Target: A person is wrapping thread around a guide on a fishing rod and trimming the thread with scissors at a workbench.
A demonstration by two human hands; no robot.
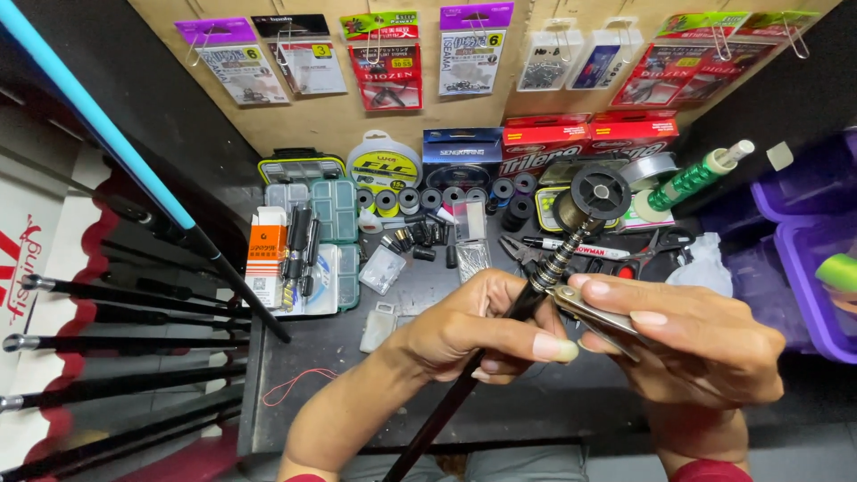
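Both hands meet near the middle: the left hand point(473, 330) is clamped around a dark fishing rod point(500, 335), steadying it so the right hand point(696, 344) can pinch small metal clippers point(589, 312) against its banded section. Farther off, a line spool point(600, 192) stands on the crowded workbench point(536, 402), whose near edge offers the most room.

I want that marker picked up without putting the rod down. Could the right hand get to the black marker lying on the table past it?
Probably not yet: the right hand is shut on a metal tool pressed against the fishing rod. The black marker lies uncovered on the table just beyond, so the way is open once the tool is let go.
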